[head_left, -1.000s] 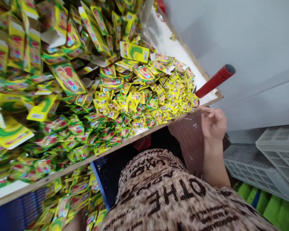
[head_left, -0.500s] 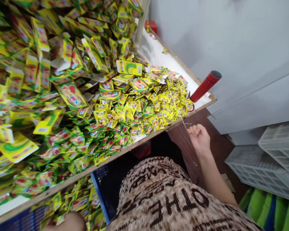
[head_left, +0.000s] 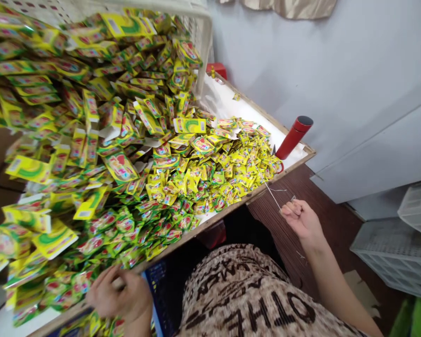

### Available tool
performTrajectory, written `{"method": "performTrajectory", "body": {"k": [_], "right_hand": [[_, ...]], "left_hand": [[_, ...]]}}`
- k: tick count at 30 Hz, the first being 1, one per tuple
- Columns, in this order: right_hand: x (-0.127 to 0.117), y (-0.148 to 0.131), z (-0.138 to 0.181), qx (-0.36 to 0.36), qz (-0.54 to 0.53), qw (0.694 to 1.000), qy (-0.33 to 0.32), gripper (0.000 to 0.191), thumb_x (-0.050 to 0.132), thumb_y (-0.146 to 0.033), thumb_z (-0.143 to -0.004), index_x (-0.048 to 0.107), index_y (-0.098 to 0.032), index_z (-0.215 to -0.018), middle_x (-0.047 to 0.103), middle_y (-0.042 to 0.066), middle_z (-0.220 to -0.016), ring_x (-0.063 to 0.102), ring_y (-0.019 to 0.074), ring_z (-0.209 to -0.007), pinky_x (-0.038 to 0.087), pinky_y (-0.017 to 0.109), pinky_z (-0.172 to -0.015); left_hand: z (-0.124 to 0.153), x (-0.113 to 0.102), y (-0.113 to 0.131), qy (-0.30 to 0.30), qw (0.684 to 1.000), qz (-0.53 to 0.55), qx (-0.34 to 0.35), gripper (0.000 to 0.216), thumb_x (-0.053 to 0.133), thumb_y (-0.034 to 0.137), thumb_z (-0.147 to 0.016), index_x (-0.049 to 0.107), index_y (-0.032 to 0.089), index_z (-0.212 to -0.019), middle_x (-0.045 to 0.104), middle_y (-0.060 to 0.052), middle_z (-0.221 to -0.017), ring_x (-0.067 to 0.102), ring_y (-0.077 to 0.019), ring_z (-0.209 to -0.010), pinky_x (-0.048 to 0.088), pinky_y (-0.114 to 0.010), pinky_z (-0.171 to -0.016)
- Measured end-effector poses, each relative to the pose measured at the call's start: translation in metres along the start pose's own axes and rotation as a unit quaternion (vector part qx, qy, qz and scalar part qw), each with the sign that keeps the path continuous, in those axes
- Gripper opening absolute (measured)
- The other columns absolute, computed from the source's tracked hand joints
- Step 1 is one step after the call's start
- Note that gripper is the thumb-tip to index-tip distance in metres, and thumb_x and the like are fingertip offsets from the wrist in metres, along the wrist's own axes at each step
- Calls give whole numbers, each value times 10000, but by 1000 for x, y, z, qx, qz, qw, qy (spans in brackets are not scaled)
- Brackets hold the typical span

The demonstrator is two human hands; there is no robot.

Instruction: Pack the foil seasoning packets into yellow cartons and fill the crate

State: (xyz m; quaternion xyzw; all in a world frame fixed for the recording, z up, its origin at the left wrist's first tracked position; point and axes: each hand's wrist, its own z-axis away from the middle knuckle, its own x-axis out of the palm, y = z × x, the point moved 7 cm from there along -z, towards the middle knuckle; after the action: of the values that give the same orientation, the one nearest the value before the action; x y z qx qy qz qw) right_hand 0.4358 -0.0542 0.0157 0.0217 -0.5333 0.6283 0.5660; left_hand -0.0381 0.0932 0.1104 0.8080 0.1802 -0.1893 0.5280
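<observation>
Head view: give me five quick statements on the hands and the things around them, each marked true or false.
1. The right hand grips a thin white strand. True.
2. Small yellow packets lie beside the red cylinder. True.
3. The left hand touches the red cylinder. False: it is by the wooden edge, apart from the cylinder.
4. The red cylinder rests on the floor. False: it is on the worktop, near a corner.
5. Plastic crates show at the picture's right. True.

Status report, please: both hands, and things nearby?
Right hand closed on white string. Left hand at table edge, grip unclear. Red cylinder beside yellow packets.
</observation>
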Motion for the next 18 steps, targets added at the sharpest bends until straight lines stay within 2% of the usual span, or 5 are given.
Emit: {"method": "performTrajectory", "body": {"k": [6, 10, 13, 16, 18], "right_hand": [[-18, 6, 13, 9, -42, 999, 16, 479, 631, -158, -746, 194, -197, -553, 227, -72, -497, 239, 76, -469, 411, 247, -495], [-1, -8, 14, -13, -30, 999, 7, 447, 614, -142, -752, 231, -193, -529, 230, -67, -491, 256, 72, -474, 416, 242, -497], [57, -50, 19, -81, 69, 992, -75, 428, 588, -180, -810, 292, -197, -501, 248, -57, -480, 288, 71, -468, 403, 259, -488], [129, -132, 30, -295, 219, 921, -129, 411, 538, -191, -881, 381, -202, -502, 346, -46, -481, 415, 75, -495, 443, 302, -565], [168, -198, 32, -473, 326, 814, -83, 386, 540, -145, -880, 421, -196, -517, 409, -60, -501, 508, 62, -572, 432, 307, -642]], "left_hand": [[-41, 113, -24, 33, 996, -60, 57, 144, 554, 135, -773, 650, 174, -872, 639, -79, -905, 594, -207, -897, 487, -388, -867], [-32, 140, -56, 74, 985, -115, 108, 192, 507, 87, -789, 671, 164, -851, 662, -86, -908, 602, -202, -918, 486, -377, -890], [-28, 144, -65, 52, 979, -138, 138, 213, 510, 65, -777, 681, 161, -862, 673, -84, -924, 609, -201, -931, 493, -365, -893], [-28, 145, -63, 39, 974, -156, 162, 209, 514, 57, -769, 681, 161, -840, 679, -83, -908, 615, -199, -910, 505, -353, -873], [-29, 146, -62, 38, 971, -167, 170, 202, 515, 56, -767, 678, 162, -822, 683, -81, -894, 616, -198, -890, 508, -348, -860]]}}
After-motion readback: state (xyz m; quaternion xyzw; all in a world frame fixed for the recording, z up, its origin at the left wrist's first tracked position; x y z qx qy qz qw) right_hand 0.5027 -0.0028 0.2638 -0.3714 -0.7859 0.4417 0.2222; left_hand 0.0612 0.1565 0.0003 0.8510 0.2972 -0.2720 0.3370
